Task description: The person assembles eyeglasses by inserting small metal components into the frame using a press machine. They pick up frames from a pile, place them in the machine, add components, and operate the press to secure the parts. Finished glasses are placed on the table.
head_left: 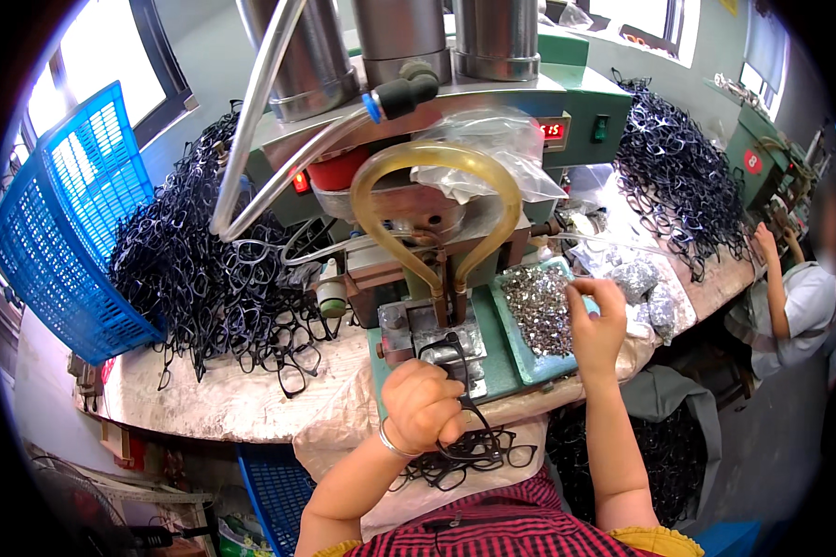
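My left hand (423,408) is closed around a black eyeglass frame (459,349). It holds the frame at the metal work plate (475,340) of a green bench machine, below two upright copper-coloured tips (456,304). Beyond it to the right, my right hand (598,325) is at the right edge of a teal tray (535,375), thumb and fingertips pinched together. Heaped in that tray are many tiny metal parts (537,311). Whatever lies between the right fingertips is too small to make out. More black frames (492,455) lie just below my left hand, near my lap.
Large heaps of black eyeglass frames flank the machine, one at left (218,278) and one at right (678,167). A blue plastic basket (74,232) leans at far left. A yellowish hose (367,176) loops above the work plate. Another person (794,297) sits at far right.
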`<control>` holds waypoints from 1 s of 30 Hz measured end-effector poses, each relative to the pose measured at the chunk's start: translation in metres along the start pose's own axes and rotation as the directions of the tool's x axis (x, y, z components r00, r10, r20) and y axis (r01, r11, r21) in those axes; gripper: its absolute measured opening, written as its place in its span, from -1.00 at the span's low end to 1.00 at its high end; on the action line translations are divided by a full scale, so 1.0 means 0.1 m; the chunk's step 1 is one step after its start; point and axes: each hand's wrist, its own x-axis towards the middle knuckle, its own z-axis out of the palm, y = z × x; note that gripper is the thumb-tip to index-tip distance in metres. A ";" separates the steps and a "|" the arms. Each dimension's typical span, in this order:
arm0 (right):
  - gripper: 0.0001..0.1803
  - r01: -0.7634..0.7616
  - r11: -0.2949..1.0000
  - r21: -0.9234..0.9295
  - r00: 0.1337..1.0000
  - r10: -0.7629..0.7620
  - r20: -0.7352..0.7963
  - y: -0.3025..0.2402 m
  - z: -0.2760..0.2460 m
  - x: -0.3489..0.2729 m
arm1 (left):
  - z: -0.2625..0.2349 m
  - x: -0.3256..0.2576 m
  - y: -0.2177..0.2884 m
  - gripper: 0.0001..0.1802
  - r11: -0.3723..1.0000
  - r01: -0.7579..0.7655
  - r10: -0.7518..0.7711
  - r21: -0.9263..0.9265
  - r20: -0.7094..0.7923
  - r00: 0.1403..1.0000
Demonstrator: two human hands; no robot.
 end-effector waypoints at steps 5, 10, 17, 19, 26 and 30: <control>-0.92 0.145 0.979 -0.140 0.984 -0.128 0.123 0.11 0.22 -0.14 | 0.05 -0.01 -0.03 -0.79 1.000 -0.004 0.005 -0.012 0.018 1.000; -0.91 0.354 0.863 -0.361 0.920 -0.252 0.300 -0.01 0.83 -0.02 | -0.02 -0.10 0.02 -0.80 0.995 0.008 -0.013 0.097 0.052 0.999; -0.90 -0.220 0.966 0.135 0.970 0.201 0.139 0.31 0.04 -0.41 | -1.11 -0.89 0.49 -0.69 0.594 0.321 -0.504 0.738 0.031 0.863; -0.86 -0.476 0.669 0.571 0.868 0.461 0.183 0.57 -0.06 -0.46 | -1.54 -0.89 0.33 -0.78 0.443 0.640 -0.494 0.628 -0.424 0.759; -0.86 -0.387 0.728 0.566 0.922 0.300 0.244 0.23 0.51 -0.29 | -2.25 -0.77 -0.53 -0.93 0.356 0.409 -0.541 0.840 -0.172 0.824; -0.85 -0.403 0.818 0.410 0.902 0.281 0.328 0.06 0.40 -0.31 | -2.19 -1.01 -1.08 -0.94 0.320 0.206 -0.598 0.925 0.028 0.801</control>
